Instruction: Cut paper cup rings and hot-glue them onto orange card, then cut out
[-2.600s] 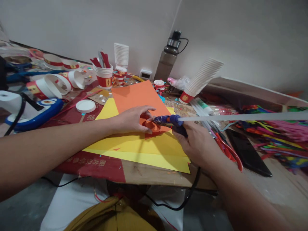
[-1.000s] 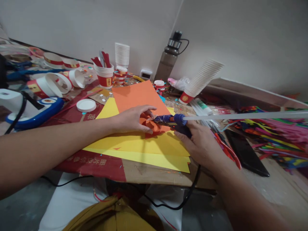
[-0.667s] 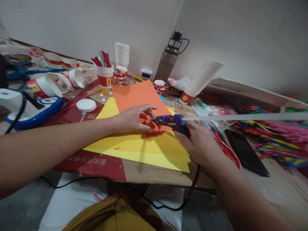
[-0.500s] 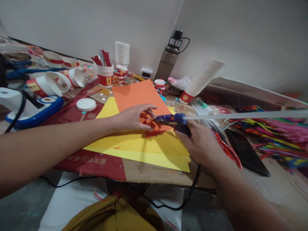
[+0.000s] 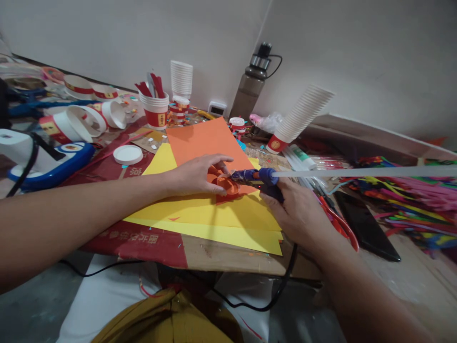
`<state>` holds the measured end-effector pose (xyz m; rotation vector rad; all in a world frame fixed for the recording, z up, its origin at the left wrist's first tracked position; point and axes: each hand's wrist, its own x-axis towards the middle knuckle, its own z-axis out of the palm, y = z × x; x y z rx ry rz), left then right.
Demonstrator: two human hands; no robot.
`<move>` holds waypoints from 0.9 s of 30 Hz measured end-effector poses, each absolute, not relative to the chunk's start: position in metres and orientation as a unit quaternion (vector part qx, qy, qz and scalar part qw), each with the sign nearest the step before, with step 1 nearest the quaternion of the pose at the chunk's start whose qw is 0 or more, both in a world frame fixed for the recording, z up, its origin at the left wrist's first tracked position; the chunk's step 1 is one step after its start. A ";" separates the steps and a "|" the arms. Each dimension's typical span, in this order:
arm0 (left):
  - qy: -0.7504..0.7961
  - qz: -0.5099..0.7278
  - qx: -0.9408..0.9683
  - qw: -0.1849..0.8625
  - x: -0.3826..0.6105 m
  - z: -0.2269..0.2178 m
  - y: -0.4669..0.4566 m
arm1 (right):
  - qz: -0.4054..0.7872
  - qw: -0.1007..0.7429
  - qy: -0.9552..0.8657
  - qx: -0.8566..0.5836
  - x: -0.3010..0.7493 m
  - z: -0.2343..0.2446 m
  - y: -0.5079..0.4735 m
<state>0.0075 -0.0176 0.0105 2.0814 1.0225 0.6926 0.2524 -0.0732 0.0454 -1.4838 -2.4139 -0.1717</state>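
Note:
My right hand (image 5: 294, 205) is wrapped round a blue glue gun (image 5: 252, 176), and a long whitish glue stick (image 5: 364, 171) runs out of its back end to the right. The gun's nozzle points left and meets, or nearly meets, a curled orange paper piece (image 5: 228, 186). Thumb and fingers of my left hand (image 5: 207, 176) are closed about the left side of that piece; the exact grip is partly hidden. Beneath both hands lie an orange sheet (image 5: 203, 140) and several yellow sheets (image 5: 200, 214).
Stacked paper cups (image 5: 302, 116) lean at the back right, near a grey water bottle (image 5: 250, 85). A white lid (image 5: 127, 155) and a blue-and-white device (image 5: 53, 162) are on the left. Red-handled scissors (image 5: 339, 224), a black phone (image 5: 367, 226) and colourful pipe cleaners (image 5: 410, 195) lie right. A black cord (image 5: 264, 307) hangs in front.
Almost nothing differs. The glue gun and my right hand have shifted very slightly to the right; my left hand stays in place on the orange paper piece.

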 end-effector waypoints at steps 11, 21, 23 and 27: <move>0.399 0.264 0.809 0.342 0.008 0.011 -0.018 | -0.072 0.160 -0.843 -0.508 0.252 0.042 -0.073; 0.402 0.262 0.807 0.344 0.008 0.011 -0.018 | -0.066 0.153 -0.840 -0.516 0.251 0.044 -0.073; 0.401 0.263 0.807 0.345 0.008 0.011 -0.018 | -0.069 0.150 -0.840 -0.518 0.251 0.044 -0.073; 0.406 0.262 0.804 0.346 0.009 0.011 -0.019 | -0.072 0.148 -0.843 -0.513 0.251 0.043 -0.073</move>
